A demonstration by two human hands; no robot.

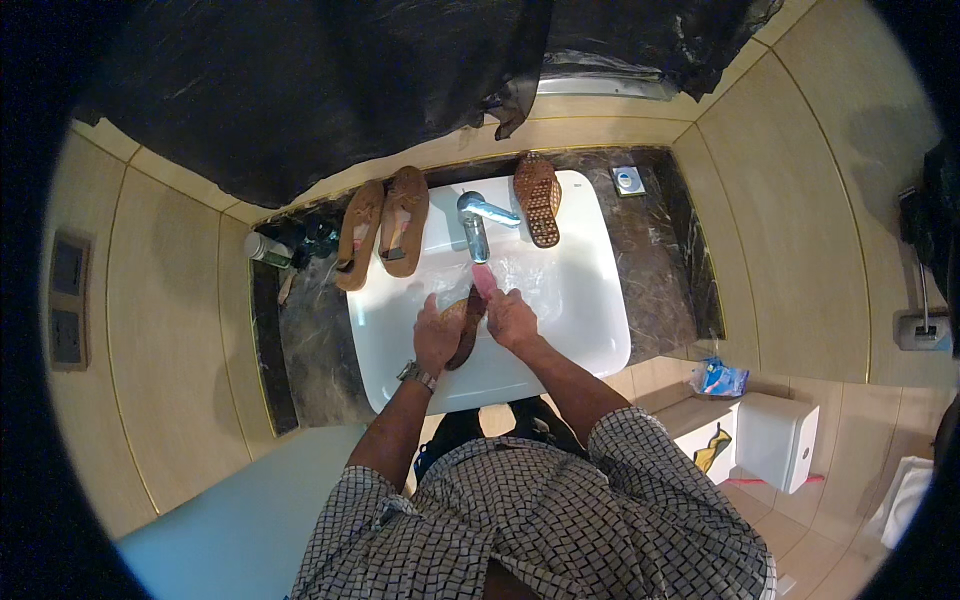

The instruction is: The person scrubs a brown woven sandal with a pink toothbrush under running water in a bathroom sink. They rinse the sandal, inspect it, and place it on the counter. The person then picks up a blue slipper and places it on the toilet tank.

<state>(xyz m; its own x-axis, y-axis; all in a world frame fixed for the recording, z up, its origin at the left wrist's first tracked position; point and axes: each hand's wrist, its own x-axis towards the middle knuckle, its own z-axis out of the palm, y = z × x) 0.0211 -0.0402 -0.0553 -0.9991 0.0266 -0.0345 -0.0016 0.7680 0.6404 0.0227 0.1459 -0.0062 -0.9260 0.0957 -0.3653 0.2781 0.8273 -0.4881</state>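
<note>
Over the white washbasin [525,382], my left hand [437,335] holds a brown shoe or sandal [469,334], tilted on its side, its far end close to the tap. My right hand [512,319] grips a pink brush or scrubber [484,280] at the shoe's far end, just below the spout of the chrome tap [475,234]. Water shows in the bowl beneath. Two brown suede shoes [405,221] lie side by side across the basin's back left corner. On the back right rim rests another brown shoe [540,201] with its studded sole up.
A dark marble counter [652,285] surrounds the basin. A white container [268,250] lies at the left, near dark items. A small white and blue box [628,181] sits at the back right. Black plastic sheeting [322,90] hangs behind. A white toilet cistern [772,442] stands lower right.
</note>
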